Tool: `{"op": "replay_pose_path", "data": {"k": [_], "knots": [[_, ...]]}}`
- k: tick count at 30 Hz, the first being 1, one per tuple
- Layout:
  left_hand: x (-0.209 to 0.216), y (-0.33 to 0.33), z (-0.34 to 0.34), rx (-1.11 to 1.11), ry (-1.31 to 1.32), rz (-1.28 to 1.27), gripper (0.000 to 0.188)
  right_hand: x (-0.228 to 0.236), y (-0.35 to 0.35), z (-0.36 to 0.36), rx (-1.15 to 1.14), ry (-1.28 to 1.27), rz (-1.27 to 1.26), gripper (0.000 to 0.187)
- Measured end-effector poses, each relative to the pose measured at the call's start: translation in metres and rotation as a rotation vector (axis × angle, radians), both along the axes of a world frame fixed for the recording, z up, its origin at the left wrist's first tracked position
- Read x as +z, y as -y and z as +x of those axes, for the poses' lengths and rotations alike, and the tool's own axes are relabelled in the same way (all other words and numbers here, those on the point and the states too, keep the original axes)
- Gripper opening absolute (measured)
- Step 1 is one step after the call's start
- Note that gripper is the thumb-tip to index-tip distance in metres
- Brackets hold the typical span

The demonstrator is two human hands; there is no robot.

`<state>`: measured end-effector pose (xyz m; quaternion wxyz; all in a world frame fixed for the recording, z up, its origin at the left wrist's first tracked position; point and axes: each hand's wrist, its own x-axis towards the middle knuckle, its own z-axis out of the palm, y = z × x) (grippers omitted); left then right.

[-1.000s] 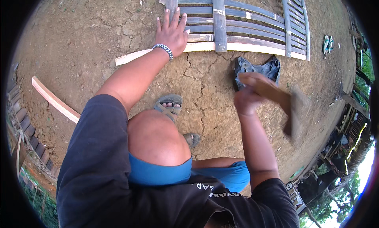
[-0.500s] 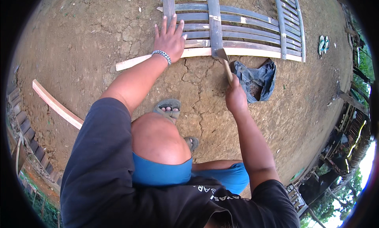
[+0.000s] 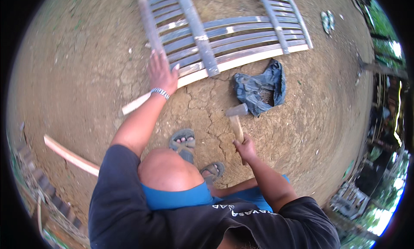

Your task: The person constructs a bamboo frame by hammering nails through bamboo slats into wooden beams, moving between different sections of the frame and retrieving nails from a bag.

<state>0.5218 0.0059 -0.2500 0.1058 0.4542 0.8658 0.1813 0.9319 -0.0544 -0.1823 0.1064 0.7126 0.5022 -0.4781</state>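
My right hand (image 3: 246,149) grips the wooden handle of a hammer (image 3: 237,125), its metal head up and held apart from the panel. My left hand (image 3: 164,74), fingers stretched out, lies at the near left corner of a slatted panel (image 3: 201,38) of dark weathered strips and crossbars. Along the panel's near edge runs a pale, fresh-cut wood strip (image 3: 189,79), its left end jutting past the frame. Just beyond the hammer head, a crumpled black plastic bag (image 3: 246,88) lies open on the ground with small dark bits inside, too small to name.
Cracked bare soil (image 3: 207,115) lies under everything. Another pale wood strip (image 3: 71,156) is on the ground at the left. A pair of flip-flops (image 3: 327,22) sits at the far right. Wooden structures and clutter (image 3: 384,115) line the right rim.
My right hand has drawn the hammer back from the panel's near edge, toward my body. My left hand stays at the panel's corner. The whole view has turned and shifted.
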Motion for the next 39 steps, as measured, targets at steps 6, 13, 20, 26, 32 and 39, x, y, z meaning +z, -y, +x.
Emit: {"op": "replay_pose_path", "data": {"k": [6,13,20,26,32,39], "knots": [[0.025,0.037,0.002,-0.027,0.169,0.026,0.103,-0.022,0.011,0.031,0.286,0.147,-0.059,0.052],[0.033,0.069,-0.007,-0.219,0.062,-0.313,0.057,-0.03,-0.01,0.031,0.419,0.267,-0.162,0.058],[0.041,0.069,-0.012,-0.3,0.089,-0.157,0.032,-0.042,-0.001,0.051,0.378,0.166,-0.096,0.053],[0.045,0.074,-0.015,-0.318,0.056,-0.131,0.031,-0.036,0.007,0.036,0.338,0.15,-0.058,0.051],[0.026,0.079,-0.021,-0.304,0.053,-0.122,0.031,-0.047,0.01,0.033,0.28,0.139,0.041,0.049],[0.027,0.081,-0.013,-0.296,0.069,-0.1,0.038,0.006,-0.011,0.035,0.257,0.081,0.155,0.034]]}}
